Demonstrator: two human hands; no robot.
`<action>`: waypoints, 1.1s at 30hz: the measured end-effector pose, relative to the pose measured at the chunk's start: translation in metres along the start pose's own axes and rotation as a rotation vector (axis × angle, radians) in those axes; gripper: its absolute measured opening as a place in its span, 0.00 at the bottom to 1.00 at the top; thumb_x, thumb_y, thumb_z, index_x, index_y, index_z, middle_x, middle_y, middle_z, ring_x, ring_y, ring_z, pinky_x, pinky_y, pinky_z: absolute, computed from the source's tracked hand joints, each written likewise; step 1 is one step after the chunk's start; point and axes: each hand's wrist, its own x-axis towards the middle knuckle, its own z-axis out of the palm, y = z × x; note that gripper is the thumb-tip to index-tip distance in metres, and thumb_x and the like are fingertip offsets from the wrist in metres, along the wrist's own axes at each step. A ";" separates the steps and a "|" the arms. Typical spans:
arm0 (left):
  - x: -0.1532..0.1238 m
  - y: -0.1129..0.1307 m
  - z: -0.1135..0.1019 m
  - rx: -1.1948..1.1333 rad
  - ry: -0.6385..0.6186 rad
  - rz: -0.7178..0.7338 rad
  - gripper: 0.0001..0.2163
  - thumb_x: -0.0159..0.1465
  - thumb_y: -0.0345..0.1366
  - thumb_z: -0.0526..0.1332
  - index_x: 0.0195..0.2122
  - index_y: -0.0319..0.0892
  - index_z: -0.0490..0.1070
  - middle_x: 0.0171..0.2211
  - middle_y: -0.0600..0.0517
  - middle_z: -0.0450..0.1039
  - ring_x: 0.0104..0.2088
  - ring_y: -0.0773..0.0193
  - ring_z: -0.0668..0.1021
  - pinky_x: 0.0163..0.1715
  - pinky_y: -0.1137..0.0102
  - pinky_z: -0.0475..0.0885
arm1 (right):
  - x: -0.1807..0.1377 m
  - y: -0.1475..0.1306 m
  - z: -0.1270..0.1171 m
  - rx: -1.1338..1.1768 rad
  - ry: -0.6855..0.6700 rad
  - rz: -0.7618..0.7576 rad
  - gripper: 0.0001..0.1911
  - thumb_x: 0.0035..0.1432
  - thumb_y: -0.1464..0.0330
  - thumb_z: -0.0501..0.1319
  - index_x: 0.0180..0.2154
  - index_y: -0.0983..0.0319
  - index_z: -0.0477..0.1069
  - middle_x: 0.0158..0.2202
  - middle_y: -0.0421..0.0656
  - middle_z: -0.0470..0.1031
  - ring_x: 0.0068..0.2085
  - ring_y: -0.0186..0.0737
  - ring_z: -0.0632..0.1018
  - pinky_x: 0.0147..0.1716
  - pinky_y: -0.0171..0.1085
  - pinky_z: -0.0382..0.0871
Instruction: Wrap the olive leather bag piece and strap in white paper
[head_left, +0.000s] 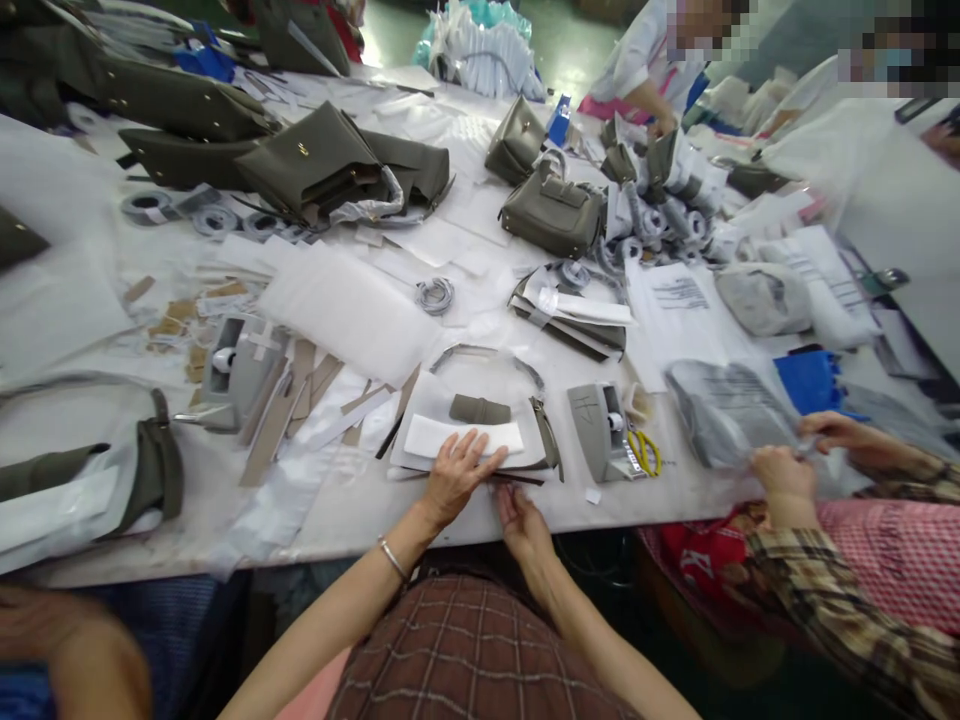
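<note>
A flat grey handbag panel [480, 385] wrapped in white foam sheet lies at the table's near edge, with a curved handle at its top and an olive tab on its front. My left hand [456, 470] lies flat on a white strip [442, 436] across its lower part, fingers spread. My right hand [521, 510] pinches the bag's lower edge just right of the left hand; what sits between its fingers I cannot make out.
A grey tape dispenser [596, 430] and yellow scissors [645, 452] sit right of the bag. A second dispenser [232, 370] is at left. Olive handbags [555, 215] and paper scraps cover the table. A person in a plaid sleeve [825, 590] handles a plastic bag [720, 410] at right.
</note>
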 end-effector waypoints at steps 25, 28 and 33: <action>-0.005 0.011 0.030 0.143 -0.040 -0.022 0.25 0.69 0.29 0.53 0.66 0.55 0.58 0.63 0.46 0.65 0.65 0.50 0.64 0.62 0.48 0.59 | -0.028 -0.129 0.043 -1.161 -0.498 -0.901 0.12 0.60 0.59 0.60 0.36 0.59 0.78 0.35 0.44 0.80 0.35 0.41 0.78 0.40 0.38 0.72; -0.006 0.015 0.029 0.145 -0.039 -0.030 0.26 0.68 0.27 0.53 0.65 0.56 0.59 0.63 0.47 0.65 0.65 0.50 0.64 0.62 0.48 0.59 | -0.006 -0.133 0.066 -1.176 -0.508 -0.960 0.12 0.62 0.61 0.59 0.38 0.59 0.78 0.37 0.45 0.81 0.37 0.41 0.79 0.41 0.38 0.72; -0.002 0.015 0.029 0.092 -0.089 -0.073 0.25 0.67 0.32 0.57 0.65 0.56 0.60 0.64 0.48 0.63 0.66 0.49 0.62 0.63 0.47 0.56 | 0.067 -0.151 0.131 -1.447 -0.356 -0.986 0.10 0.59 0.68 0.61 0.41 0.62 0.78 0.40 0.47 0.81 0.40 0.42 0.79 0.44 0.39 0.72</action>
